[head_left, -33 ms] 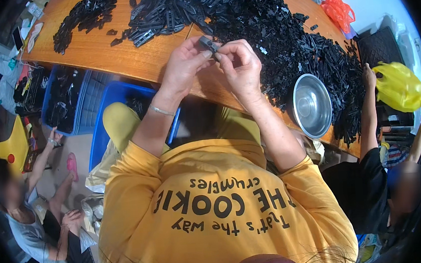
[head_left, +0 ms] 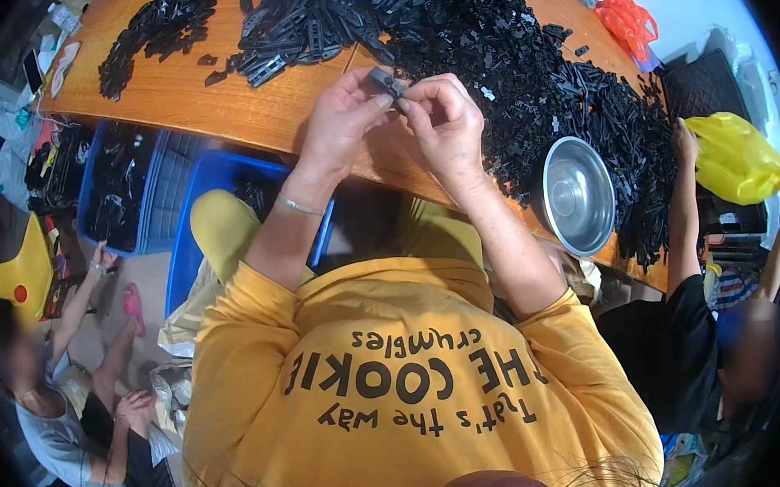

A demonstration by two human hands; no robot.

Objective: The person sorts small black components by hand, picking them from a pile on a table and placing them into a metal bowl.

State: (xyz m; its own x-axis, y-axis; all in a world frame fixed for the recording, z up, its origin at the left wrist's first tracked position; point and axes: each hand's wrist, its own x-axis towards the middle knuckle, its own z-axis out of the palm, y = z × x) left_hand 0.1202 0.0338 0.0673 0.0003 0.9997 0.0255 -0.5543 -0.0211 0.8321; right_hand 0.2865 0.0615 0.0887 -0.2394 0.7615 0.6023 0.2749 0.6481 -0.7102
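Observation:
Above the near edge of the wooden table, both hands meet at a small black plastic part. My left hand pinches it between thumb and fingers, its body sticking up past the thumb. From the other side, my right hand closes thumb and forefinger on the part's lower right end. Finer details of the part are too small to make out. Just beyond the hands lies a large heap of small black plastic parts. Longer black pieces are piled at the far middle.
A steel bowl stands by the table's right edge. Blue bins sit below on the left. At right, a person in black holds a yellow plastic bag. Another person sits at left. A red bag lies far right.
The yellow bag in the other person's hand at right has shifted and changed shape slightly. My hands and the black part look the same.

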